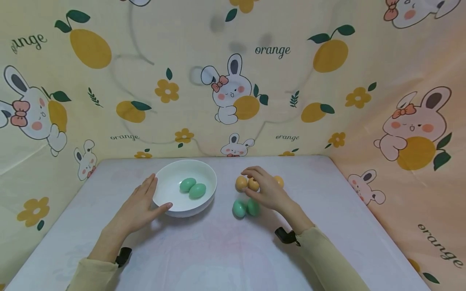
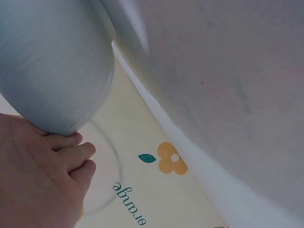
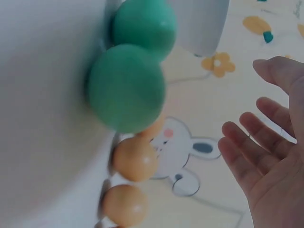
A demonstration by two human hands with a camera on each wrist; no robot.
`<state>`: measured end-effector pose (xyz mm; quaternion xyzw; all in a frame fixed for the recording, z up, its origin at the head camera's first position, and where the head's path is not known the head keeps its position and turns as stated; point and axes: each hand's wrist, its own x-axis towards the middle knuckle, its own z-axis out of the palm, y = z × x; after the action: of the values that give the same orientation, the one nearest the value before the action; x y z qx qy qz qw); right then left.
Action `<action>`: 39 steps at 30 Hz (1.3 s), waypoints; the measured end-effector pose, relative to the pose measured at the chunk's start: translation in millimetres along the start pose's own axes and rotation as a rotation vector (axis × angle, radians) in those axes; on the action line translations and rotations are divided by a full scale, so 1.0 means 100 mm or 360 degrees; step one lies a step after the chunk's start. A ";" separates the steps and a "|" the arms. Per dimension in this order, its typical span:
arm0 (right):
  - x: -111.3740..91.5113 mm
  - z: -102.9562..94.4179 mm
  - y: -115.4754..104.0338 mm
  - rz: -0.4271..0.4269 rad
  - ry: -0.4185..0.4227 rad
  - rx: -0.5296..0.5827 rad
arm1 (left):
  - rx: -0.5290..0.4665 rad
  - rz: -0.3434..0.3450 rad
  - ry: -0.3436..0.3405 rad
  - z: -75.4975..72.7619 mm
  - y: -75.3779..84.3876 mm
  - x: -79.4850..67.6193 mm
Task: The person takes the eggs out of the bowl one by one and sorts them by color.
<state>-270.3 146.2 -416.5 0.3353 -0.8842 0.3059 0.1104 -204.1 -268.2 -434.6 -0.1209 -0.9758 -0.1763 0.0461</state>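
Two green eggs [image 1: 192, 188] lie inside a white bowl [image 1: 185, 209] on the left half of the table. My left hand [image 1: 135, 211] rests against the bowl's left side, fingers fairly straight and the thumb at the near rim. From the left wrist, the bowl's outer wall [image 2: 57, 61] is seen against the fingertips. My right hand [image 1: 268, 190] hovers over the loose eggs, fingers spread and holding nothing. Beneath and around it are orange eggs [image 1: 241, 183], partly hidden by the hand. Two more green eggs [image 3: 127, 89] lie on the table nearer to me.
The white tabletop [image 1: 204, 254] runs back to a cream cloth backdrop [image 1: 174, 40] printed with rabbits and oranges. Its right side is also bounded by the cloth. A black wrist camera [image 1: 285, 235] sits below my right wrist, and another [image 1: 123, 256] by my left.
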 end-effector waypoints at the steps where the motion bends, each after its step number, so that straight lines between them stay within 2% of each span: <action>1: 0.03 0.00 -0.03 -0.0010 -0.0012 -0.0008 | 0.0002 -0.0003 -0.0001 0.00 0.00 0.00; 16: 0.56 0.13 -0.47 -0.0229 -0.0270 -0.0104 | 0.0004 -0.0026 -0.0019 0.00 0.01 0.01; 22: 0.75 0.25 -0.68 -0.0235 -0.0406 -0.0125 | 0.0002 -0.0032 -0.0024 0.01 0.01 0.00; 29: 0.93 0.48 -0.87 -0.0209 -0.0516 -0.0213 | -0.0003 -0.0005 -0.0012 0.00 -0.01 -0.01; 39: 1.10 0.83 -0.90 -0.0165 -0.0595 -0.0266 | 0.0011 0.0016 0.0001 0.02 -0.03 0.00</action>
<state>-292.5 -15.6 -395.9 0.4211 -0.8931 0.1580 -0.0125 -204.7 -270.5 -437.2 -0.1257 -0.9758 -0.1726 0.0476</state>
